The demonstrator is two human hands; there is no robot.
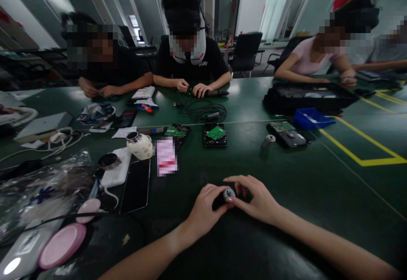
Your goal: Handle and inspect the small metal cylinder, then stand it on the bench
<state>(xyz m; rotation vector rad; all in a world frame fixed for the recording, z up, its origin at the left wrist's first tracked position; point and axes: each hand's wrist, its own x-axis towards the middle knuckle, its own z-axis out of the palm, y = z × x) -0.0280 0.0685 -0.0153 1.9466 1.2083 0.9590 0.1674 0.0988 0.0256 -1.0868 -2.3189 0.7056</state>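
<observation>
My left hand (205,210) and my right hand (256,199) meet low on the dark green table (318,178). Together they pinch a small dark cylinder with a silvery round end (228,194). The left fingers wrap its dark body, and the right thumb and forefinger close on the shiny end. Most of the part is hidden by my fingers.
Opened hard drives with green boards (215,135) (288,132), a metal cylinder (269,141), a blue tray (311,118) and a black case (308,95) lie beyond. A phone (136,184), white jar (140,145), pink discs (62,246) and plastic bag (41,191) crowd the left. Three people work across the table.
</observation>
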